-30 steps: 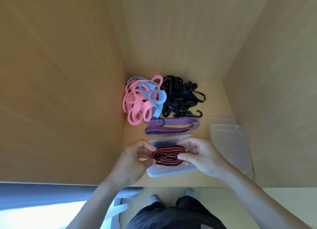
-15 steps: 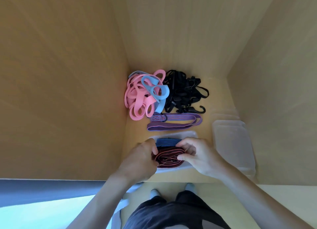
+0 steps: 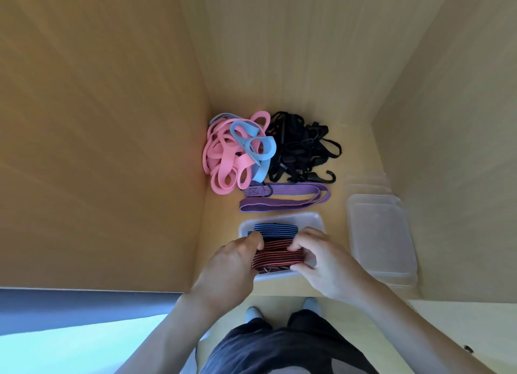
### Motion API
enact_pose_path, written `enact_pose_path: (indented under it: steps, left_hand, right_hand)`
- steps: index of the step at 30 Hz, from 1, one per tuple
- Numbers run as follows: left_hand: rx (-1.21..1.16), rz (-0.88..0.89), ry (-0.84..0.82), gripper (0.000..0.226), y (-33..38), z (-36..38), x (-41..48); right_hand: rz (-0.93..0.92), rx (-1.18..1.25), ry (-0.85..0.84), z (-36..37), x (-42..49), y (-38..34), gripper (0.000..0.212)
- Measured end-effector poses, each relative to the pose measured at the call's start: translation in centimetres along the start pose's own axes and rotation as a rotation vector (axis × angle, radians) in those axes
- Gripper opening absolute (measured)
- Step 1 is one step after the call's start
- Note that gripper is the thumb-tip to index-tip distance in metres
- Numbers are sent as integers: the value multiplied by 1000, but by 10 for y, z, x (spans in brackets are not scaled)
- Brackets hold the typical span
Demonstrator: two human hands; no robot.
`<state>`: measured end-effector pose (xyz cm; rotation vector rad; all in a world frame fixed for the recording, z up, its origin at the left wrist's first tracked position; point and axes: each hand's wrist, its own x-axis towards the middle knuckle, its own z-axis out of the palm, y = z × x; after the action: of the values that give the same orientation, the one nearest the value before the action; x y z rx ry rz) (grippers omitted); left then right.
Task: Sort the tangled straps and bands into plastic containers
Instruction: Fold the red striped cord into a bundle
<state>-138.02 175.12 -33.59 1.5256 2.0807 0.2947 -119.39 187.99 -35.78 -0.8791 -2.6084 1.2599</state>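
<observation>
A folded red-and-black striped strap [image 3: 277, 254] lies in the near half of a clear plastic container [image 3: 313, 218], beside a folded blue striped strap [image 3: 275, 229]. My left hand [image 3: 232, 264] grips the red strap's left end; my right hand [image 3: 324, 261] pinches its right end. Behind the container lies a purple striped strap [image 3: 282, 200]. Further back sit a tangle of pink bands [image 3: 223, 161], light blue bands [image 3: 256, 147] on top, and a heap of black hooked straps [image 3: 302, 147].
A stack of clear empty containers [image 3: 380, 239] stands to the right. Wooden walls close in at the left [image 3: 98, 149], back and right. The shelf's front edge runs just below the container. My legs and feet show beneath.
Both hands have lowered the red strap from above the container down into it, next to the blue strap. The view shifted slightly.
</observation>
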Motion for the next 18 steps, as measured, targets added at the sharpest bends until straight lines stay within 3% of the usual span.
enact_pose_path:
  steps: [4, 12, 18]
  left_hand:
    - [52, 55, 25, 27, -4, 1, -7]
    - [279, 178, 146, 11, -9, 3, -10]
    - [326, 164, 135, 22, -10, 2, 3]
  right_hand:
    - [-20, 4, -38, -2, -1, -3, 16]
    - [3, -315, -123, 2, 10, -8, 20]
    - [59, -351, -182, -1, 26, -17, 22]
